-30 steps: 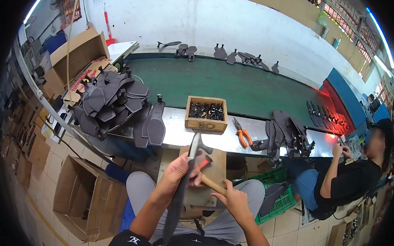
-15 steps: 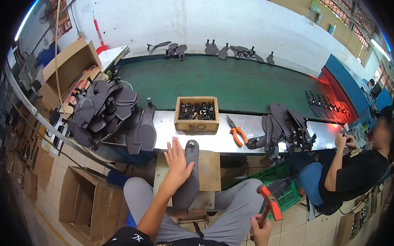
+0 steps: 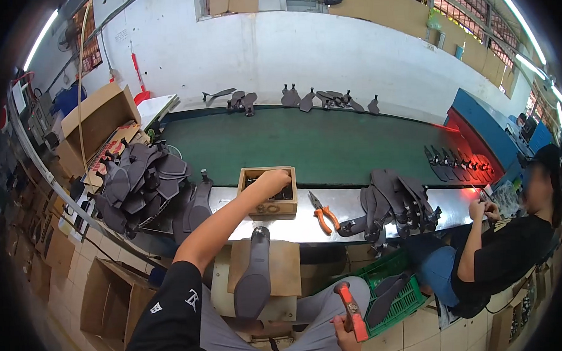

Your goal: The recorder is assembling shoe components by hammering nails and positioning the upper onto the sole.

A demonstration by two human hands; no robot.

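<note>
My left hand (image 3: 272,183) reaches into a small wooden box (image 3: 276,208) of small black parts. Its fingertips are down among the parts and hidden, so whether they hold one cannot be made out. At the lower right, my right hand (image 3: 347,339) is closed round the handle of a hammer (image 3: 352,312) with an orange-red head. Between my knees, a dark grey shoe sole (image 3: 253,288) lies on a wooden board (image 3: 288,262), its narrow end with a black tip pointing away from me. Neither hand touches this sole.
Orange-handled pliers (image 3: 322,214) lie right of the box. Piles of grey soles (image 3: 136,180) stand left and more soles (image 3: 387,199) right on the metal bench edge. A green belt (image 3: 292,138) runs behind. A co-worker (image 3: 500,248) sits at right, beside a green crate (image 3: 397,307).
My left hand has left the sole and moved forward into the wooden box. The hammer stays in my right hand. The whole view has shifted slightly.
</note>
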